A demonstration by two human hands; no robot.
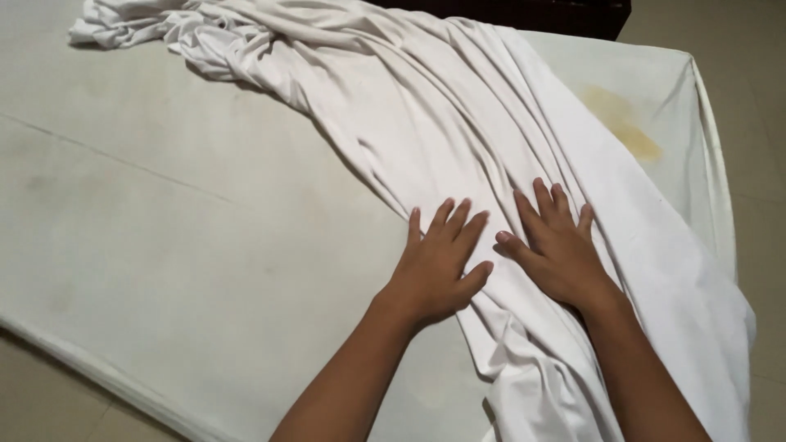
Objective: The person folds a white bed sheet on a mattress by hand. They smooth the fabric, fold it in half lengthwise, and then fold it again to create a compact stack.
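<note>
bare off-white mattress [164, 245] w/ yellowish stain [626, 127] nr far right corner, dark headboard [532, 12] behind, tiled floor [761, 82].

A white bed sheet [458, 123] lies rumpled across the mattress [164, 245], running as a long, loosely gathered band from the far left corner down to the near right edge, where it spills over the side. Deep folds and creases run along its length. Its far end is bunched into a twisted heap; the near part spreads wider and flatter.
</note>
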